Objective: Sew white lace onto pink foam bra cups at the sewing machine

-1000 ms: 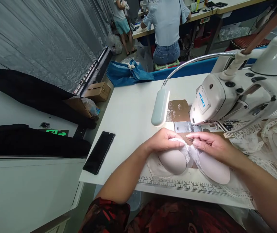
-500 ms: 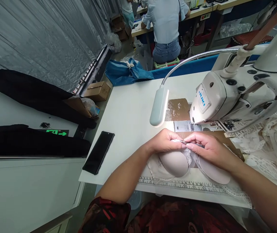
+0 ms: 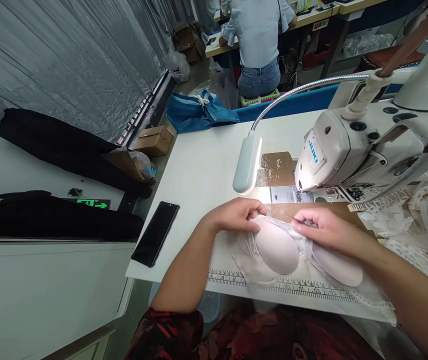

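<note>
on the white table (image 3: 199, 170), just in front of the sewing machine (image 3: 349, 150), the lace-trimmed bra (image 3: 277, 245) has been swung since a moment ago, its left cup now tilted and nearer the ruler strip (image 3: 274, 285). the left hand (image 3: 232, 215) has moved from the centre to the cup's far edge, fingers curled on it, while the right hand (image 3: 322, 227) stays pinched on the lace at the middle, so the piece looks to be getting repositioned.

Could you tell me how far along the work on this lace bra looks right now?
Done: both padded cups already carry lace trim. In hand: the left hand grips the top of one cup and the right hand pinches the centre, in front of the sewing machine. Left: the bra is not under the needle, and more lace pieces lie at the right.
</note>
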Tool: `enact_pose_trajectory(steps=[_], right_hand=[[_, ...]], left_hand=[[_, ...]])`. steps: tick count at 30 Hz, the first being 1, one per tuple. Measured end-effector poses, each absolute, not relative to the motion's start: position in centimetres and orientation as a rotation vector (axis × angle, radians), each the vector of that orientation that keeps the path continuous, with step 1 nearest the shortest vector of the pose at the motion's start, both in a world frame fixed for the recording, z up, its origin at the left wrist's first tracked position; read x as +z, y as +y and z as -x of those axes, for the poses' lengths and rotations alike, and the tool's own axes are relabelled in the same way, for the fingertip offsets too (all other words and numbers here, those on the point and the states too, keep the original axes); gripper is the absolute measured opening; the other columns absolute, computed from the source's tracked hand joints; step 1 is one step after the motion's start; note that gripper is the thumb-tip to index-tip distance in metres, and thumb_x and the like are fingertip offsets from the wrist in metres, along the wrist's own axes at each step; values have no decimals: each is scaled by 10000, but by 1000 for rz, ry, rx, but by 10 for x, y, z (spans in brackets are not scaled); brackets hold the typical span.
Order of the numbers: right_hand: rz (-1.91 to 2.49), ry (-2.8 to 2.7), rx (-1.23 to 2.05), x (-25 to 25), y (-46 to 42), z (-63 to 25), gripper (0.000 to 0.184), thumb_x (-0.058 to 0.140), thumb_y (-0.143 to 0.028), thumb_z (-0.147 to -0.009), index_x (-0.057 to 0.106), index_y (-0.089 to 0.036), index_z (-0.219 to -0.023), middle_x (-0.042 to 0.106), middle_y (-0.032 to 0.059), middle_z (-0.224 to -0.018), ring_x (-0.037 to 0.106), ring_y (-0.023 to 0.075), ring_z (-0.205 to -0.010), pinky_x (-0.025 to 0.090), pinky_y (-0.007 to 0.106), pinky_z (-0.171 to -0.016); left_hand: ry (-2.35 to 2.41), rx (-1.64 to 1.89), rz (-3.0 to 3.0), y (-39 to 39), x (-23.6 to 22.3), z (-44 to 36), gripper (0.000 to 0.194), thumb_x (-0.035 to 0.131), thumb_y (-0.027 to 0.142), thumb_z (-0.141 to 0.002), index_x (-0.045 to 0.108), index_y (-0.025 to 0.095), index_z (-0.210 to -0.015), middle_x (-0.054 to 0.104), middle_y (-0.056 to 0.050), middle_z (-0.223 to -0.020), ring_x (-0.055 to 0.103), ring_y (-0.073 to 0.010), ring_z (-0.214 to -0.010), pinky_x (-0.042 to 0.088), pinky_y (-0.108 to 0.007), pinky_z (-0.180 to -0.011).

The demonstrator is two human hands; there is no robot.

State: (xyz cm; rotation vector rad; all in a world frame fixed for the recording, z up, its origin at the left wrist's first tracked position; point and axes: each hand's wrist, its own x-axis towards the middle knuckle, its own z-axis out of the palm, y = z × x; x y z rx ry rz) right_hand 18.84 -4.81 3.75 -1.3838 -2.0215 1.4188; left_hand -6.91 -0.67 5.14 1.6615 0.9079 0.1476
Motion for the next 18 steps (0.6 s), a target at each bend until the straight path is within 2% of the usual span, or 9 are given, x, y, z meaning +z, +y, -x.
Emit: enact_pose_trajectory(steps=[3, 5, 7, 9, 13, 18], right_hand=[[1298, -1955, 1596, 36, -48, -189, 394, 468, -531, -904, 629, -219, -725, 630, 28, -704, 575, 178, -659, 448, 309, -572], [1301, -1829, 1535, 33, -48, -184, 375, 462, -532, -905, 639, -215, -812, 652, 46, -775, 596, 186, -723, 472, 314, -626], [1307, -1788, 1439, 30, -49, -178, 321, 539, -514, -868, 640, -209, -884, 655, 48, -831, 596, 194, -782, 479, 319, -681], [1323, -1827, 1378, 28, -50, -173, 288, 586, -491, -843, 626, -206, -845, 622, 24, -784, 561, 181, -741, 460, 311, -660], [1285, -1829, 1351, 28, -55, -171, 301, 532, -470, -894, 616, -200, -790, 580, 4, -725, 519, 162, -692, 431, 294, -622], [1229, -1773, 1390, 30, -57, -172, 271, 534, -445, -906, 656, -206, -866, 657, 22, -809, 594, 186, -780, 480, 310, -711]], left_hand=[[934, 275, -1610, -6, 54, 77, 371, 692, 253, -758, 617, 174, -1113, 501, 36, -730, 490, -113, -679, 386, -238, -650], [899, 345, -1570, -7, 53, 73, 372, 689, 280, -778, 606, 179, -1126, 505, 28, -755, 500, -120, -710, 394, -247, -674], [884, 389, -1553, -11, 51, 65, 371, 704, 298, -776, 607, 177, -1113, 512, 19, -777, 504, -125, -728, 401, -251, -676], [882, 419, -1544, -15, 50, 56, 383, 721, 305, -769, 609, 174, -1111, 520, 10, -796, 507, -129, -741, 407, -253, -674], [926, 452, -1552, -19, 47, 46, 424, 753, 318, -745, 620, 176, -1121, 530, 5, -809, 505, -124, -736, 406, -245, -657], [931, 425, -1532, -18, 43, 42, 274, 747, 345, -754, 670, 150, -931, 603, -14, -829, 539, -124, -761, 416, -238, -670]])
